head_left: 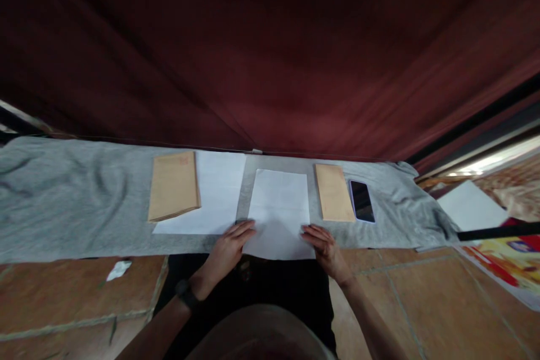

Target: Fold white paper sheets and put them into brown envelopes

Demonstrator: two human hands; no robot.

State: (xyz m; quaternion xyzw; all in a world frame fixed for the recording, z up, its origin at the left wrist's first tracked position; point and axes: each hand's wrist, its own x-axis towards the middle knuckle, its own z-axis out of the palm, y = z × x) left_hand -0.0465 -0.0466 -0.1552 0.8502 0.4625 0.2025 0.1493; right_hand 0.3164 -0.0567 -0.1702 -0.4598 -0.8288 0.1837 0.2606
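A white sheet of paper [280,208] lies in front of me, its near end at the edge of the grey cloth. My left hand [230,244] grips its lower left edge, fingers pressed together. At the lower right edge, my right hand [324,244] has its fingers bent round the paper. Left of this sheet is more white paper [219,197], partly covered by a stack of brown envelopes [174,185]. To the right lies a narrow brown envelope [334,192], or several stacked; I cannot tell which.
Beside the narrow envelope lies a phone [361,201] with a dark screen. Grey cloth [105,197] covers the long, narrow surface. Behind it hangs a dark red curtain [253,67]. A scrap of white paper [118,270] is on the tiled floor [400,304].
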